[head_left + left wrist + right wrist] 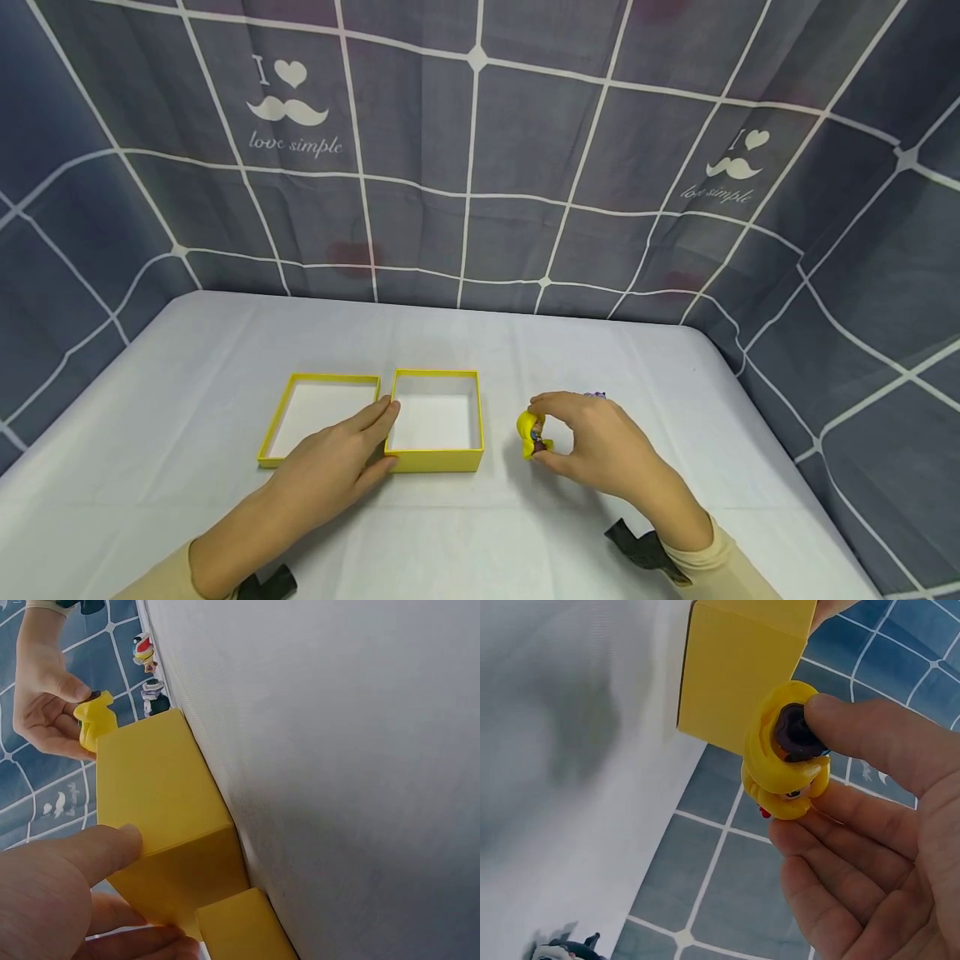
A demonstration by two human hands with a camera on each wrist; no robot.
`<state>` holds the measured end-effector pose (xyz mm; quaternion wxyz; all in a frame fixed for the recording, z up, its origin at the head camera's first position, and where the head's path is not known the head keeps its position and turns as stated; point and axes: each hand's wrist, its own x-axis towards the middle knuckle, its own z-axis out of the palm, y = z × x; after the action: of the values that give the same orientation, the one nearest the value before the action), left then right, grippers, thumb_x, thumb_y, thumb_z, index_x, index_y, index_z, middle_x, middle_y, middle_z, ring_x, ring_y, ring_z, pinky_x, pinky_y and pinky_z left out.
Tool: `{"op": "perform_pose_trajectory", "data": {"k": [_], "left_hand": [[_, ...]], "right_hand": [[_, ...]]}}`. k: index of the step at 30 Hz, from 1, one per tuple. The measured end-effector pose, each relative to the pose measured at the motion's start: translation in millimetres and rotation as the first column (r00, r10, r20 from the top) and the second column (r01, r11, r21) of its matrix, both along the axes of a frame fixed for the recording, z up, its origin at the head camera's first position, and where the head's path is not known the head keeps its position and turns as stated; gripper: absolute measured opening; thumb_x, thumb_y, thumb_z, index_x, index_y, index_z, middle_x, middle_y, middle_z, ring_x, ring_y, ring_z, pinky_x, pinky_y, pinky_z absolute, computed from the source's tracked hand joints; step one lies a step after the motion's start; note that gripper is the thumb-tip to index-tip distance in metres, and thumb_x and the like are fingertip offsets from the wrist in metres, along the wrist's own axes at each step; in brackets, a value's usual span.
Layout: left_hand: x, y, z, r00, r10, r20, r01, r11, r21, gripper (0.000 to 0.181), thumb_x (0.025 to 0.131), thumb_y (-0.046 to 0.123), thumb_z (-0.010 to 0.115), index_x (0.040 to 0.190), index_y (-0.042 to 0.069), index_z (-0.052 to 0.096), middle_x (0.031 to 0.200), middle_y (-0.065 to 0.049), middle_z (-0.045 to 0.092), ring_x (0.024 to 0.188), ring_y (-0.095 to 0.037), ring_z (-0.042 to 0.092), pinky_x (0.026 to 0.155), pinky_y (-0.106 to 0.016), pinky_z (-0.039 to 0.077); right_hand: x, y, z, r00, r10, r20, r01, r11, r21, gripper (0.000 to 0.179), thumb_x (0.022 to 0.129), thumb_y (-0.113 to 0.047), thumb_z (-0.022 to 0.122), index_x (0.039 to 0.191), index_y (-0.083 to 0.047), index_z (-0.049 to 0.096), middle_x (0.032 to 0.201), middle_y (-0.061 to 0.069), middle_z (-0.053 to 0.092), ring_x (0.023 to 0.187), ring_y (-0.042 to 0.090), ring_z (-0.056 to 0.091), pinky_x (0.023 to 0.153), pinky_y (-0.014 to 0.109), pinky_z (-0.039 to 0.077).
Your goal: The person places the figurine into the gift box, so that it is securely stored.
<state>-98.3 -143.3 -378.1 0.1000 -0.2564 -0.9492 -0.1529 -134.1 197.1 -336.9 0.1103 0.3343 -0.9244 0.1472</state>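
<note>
My right hand [607,437] pinches a small toy figurine [529,435] with long yellow hair between thumb and fingertips, just above the table to the right of an open yellow box [435,461]. In the right wrist view the figurine [776,769] shows its dark base under the thumb. My left hand [333,467] rests against the box's near left corner, thumb at the front wall and fairly straight fingers along the left side. The box has a white inside with nothing visible in it. Left of it lies a shallow yellow lid [273,429], partly behind my left hand.
Behind my right hand, a bit of a purple item [595,394] shows. In the left wrist view two more figurines, one red and yellow [143,651] and one dark and white [154,697], stand on the white tablecloth [480,542]. A grey checked curtain [420,150] encloses the table.
</note>
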Motion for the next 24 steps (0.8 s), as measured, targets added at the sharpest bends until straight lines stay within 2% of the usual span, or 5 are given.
{"op": "perform_pose_trajectory", "data": {"k": [7,12,24], "left_hand": [[0.6,-0.1,-0.3,1.000,0.000,0.001,0.000,1.000,0.005,0.065,0.089,0.032,0.072,0.139,-0.003,0.050,0.144,-0.018,0.048,0.120,-0.031,0.057,0.085,-0.043,0.054],[0.3,-0.2,-1.3,1.000,-0.001,0.005,0.001,1.000,0.003,0.065,0.089,0.032,0.072,0.139,-0.003,0.050,0.144,-0.018,0.047,0.120,-0.031,0.057,0.085,-0.042,0.053],[0.4,0.3,-1.1,1.000,0.004,0.005,-0.004,1.000,0.003,0.065,0.089,0.032,0.072,0.139,-0.003,0.051,0.144,-0.017,0.048,0.119,-0.030,0.058,0.083,-0.042,0.054]], "right_hand": [[-0.4,-7,3.1,1.000,0.016,-0.009,-0.017,1.000,-0.025,0.034,0.070,-0.029,0.085,0.100,-0.024,0.069,0.113,-0.013,0.068,0.106,0.006,0.062,0.084,0.033,0.053],[-1.5,-12,3.4,0.999,0.030,-0.020,-0.030,0.999,-0.027,0.035,0.071,-0.028,0.085,0.102,-0.023,0.070,0.112,-0.013,0.068,0.106,0.005,0.062,0.081,0.032,0.054],[-5.7,-25,7.5,0.996,0.074,-0.047,-0.075,0.997,-0.029,0.033,0.071,-0.028,0.085,0.098,-0.022,0.068,0.110,-0.010,0.069,0.106,0.007,0.063,0.089,0.030,0.051]]}}
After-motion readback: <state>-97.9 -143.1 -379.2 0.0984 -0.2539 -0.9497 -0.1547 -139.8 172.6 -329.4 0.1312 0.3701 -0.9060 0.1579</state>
